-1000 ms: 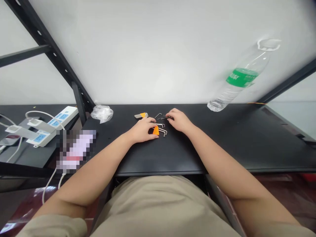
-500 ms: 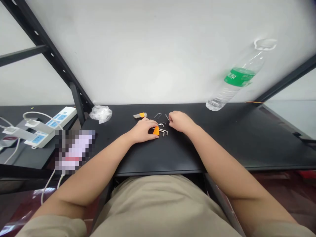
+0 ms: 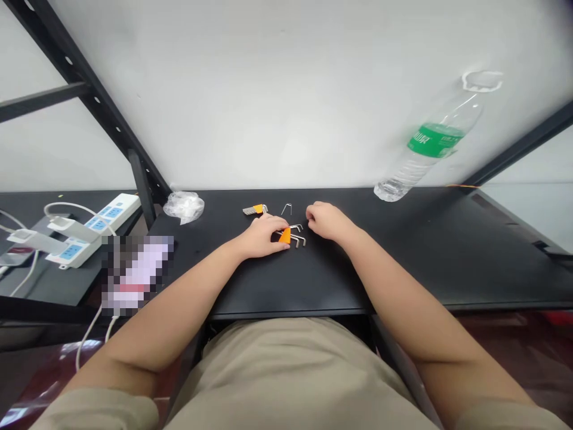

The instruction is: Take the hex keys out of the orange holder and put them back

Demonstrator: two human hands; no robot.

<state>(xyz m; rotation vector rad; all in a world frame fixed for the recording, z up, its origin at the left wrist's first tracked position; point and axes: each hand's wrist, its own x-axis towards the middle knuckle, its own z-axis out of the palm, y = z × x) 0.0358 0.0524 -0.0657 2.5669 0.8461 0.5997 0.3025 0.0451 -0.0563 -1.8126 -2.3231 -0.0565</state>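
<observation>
On the black table (image 3: 286, 286), L to R: small orange-clip hex-key set (image 3: 258, 208), looks full, prob. done; your L hand (image 3: 259, 237) grips the orange holder (image 3: 285, 237), a few bent silver keys (image 3: 304, 241) jutting past it; thin loose key(s) (image 3: 289, 204) beyond, prob. left over; your R hand (image 3: 329, 221) curled, can't tell if holding anything.

The only lettering I can pick out is on the green label (image 3: 435, 141) of the plastic bottle (image 3: 412, 169) — large white Chinese characters, apparently 山泉. Smaller characters stand to their right on that label — too blurred for me to read.
</observation>
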